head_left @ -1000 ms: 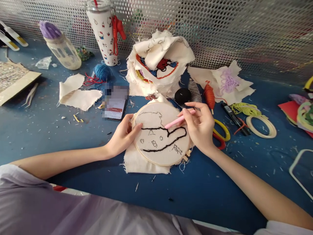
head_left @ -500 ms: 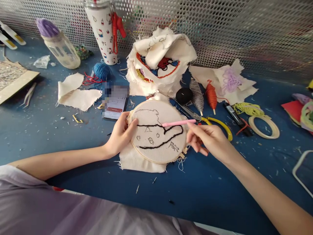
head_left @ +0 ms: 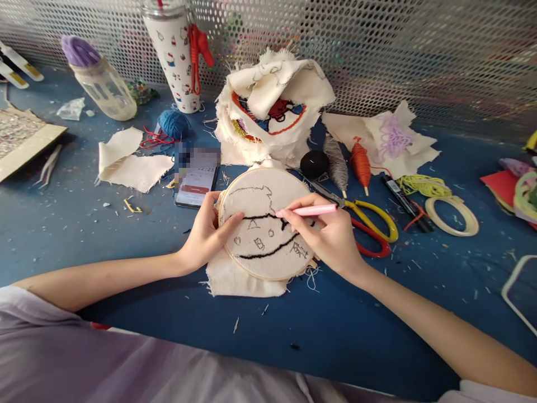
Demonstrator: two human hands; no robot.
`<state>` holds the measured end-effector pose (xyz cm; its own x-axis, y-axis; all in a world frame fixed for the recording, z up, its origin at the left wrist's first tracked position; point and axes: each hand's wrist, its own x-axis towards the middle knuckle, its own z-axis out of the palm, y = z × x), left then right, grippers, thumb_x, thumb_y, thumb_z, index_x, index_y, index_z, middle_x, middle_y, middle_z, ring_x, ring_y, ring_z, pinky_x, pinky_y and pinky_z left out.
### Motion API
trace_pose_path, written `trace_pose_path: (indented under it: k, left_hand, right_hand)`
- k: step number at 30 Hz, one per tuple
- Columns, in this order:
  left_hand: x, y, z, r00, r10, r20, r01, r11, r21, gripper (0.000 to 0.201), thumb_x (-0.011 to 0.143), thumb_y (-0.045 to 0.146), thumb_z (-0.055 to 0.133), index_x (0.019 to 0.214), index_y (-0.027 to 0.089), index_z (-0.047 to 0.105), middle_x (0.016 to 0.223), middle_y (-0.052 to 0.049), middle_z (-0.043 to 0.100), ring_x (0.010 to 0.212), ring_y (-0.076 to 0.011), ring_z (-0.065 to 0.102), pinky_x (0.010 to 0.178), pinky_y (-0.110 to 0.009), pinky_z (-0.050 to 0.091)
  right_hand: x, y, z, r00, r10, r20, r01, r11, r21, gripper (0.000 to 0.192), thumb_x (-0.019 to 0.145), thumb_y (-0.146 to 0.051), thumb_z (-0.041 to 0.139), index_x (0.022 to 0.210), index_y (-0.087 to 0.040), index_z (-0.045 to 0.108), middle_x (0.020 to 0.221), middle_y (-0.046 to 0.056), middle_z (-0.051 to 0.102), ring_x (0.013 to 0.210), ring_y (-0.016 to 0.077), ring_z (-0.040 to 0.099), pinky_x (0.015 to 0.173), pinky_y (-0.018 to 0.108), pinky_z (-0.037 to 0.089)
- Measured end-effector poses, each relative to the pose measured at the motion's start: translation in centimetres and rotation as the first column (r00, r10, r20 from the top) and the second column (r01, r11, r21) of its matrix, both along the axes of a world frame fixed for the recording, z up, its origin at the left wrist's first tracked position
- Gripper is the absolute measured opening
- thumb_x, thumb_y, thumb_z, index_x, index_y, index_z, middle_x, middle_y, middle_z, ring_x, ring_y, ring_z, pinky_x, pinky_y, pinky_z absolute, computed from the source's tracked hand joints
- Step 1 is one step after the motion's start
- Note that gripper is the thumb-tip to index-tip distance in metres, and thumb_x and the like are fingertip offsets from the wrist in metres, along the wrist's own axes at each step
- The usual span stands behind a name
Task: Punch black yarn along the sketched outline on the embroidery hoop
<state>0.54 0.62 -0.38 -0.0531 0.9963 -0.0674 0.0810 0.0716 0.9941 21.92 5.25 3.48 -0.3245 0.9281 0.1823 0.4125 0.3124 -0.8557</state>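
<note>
An embroidery hoop (head_left: 235, 254) with cream cloth stretched in it lies on the blue table (head_left: 344, 324) in front of me. A black yarn outline and small pencil marks cover the cloth. My left hand (head_left: 207, 232) grips the hoop's left rim, thumb on the cloth. My right hand (head_left: 329, 235) rests over the hoop's right side and holds a pink punch needle (head_left: 312, 210), its tip down on the cloth near the black line.
Yellow and red scissors (head_left: 373, 221) lie right of the hoop, beside yarn cones (head_left: 359, 162), a tape ring (head_left: 451, 215) and a marker (head_left: 405, 202). A phone (head_left: 196, 180), cloth scraps (head_left: 130, 162), a heap of embroidered cloth (head_left: 272, 109), a tumbler (head_left: 176, 53) and a bottle (head_left: 100, 81) stand behind. A perforated metal wall (head_left: 419, 50) closes the back.
My right hand drew the pink needle back off the cloth to the right, then returned over the hoop with the tip on the cloth. My left hand stayed on the rim.
</note>
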Motion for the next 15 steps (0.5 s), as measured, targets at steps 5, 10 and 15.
trace_pose_path:
  k: [5, 10, 15]
  left_hand:
    - [-0.1, -0.1, -0.2, 0.996, 0.038, 0.080, -0.036, 0.999, -0.023, 0.023, 0.089, 0.034, 0.057, 0.100, 0.021, 0.042, 0.083, 0.001, 0.053, 0.072, -0.0112, 0.053, 0.056, -0.022, 0.048]
    - [-0.1, 0.1, -0.1, 0.995, 0.102, 0.024, -0.101, 0.995, -0.013, 0.026, 0.085, 0.035, 0.063, 0.097, 0.020, 0.045, 0.084, 0.001, 0.054, 0.073, -0.0120, 0.053, 0.057, -0.023, 0.048]
    - [-0.1, 0.5, 0.1, 0.989, 0.114, -0.099, -0.111, 0.993, 0.040, 0.035, 0.075, 0.031, 0.075, 0.091, 0.018, 0.046, 0.081, 0.001, 0.053, 0.073, -0.0121, 0.053, 0.059, -0.025, 0.047]
  right_hand:
    - [-0.7, 0.7, -1.9, 0.981, 0.053, 0.187, -0.145, 0.838, 0.526, 0.009, 0.089, -0.016, 0.056, 0.091, -0.025, 0.057, 0.084, 0.002, 0.073, 0.067, 0.0148, 0.067, 0.060, 0.029, 0.053]
    - [-0.5, 1.5, -3.5, 0.976, 0.122, 0.180, -0.211, 0.723, 0.658, 0.018, 0.084, -0.010, 0.062, 0.096, -0.022, 0.056, 0.079, 0.002, 0.070, 0.064, 0.0136, 0.064, 0.057, 0.027, 0.053]
    - [0.0, 1.5, -4.0, 0.975, 0.168, 0.149, -0.223, 0.794, 0.565, 0.019, 0.082, -0.010, 0.065, 0.090, -0.022, 0.052, 0.075, 0.001, 0.062, 0.064, 0.0132, 0.059, 0.058, 0.028, 0.050]
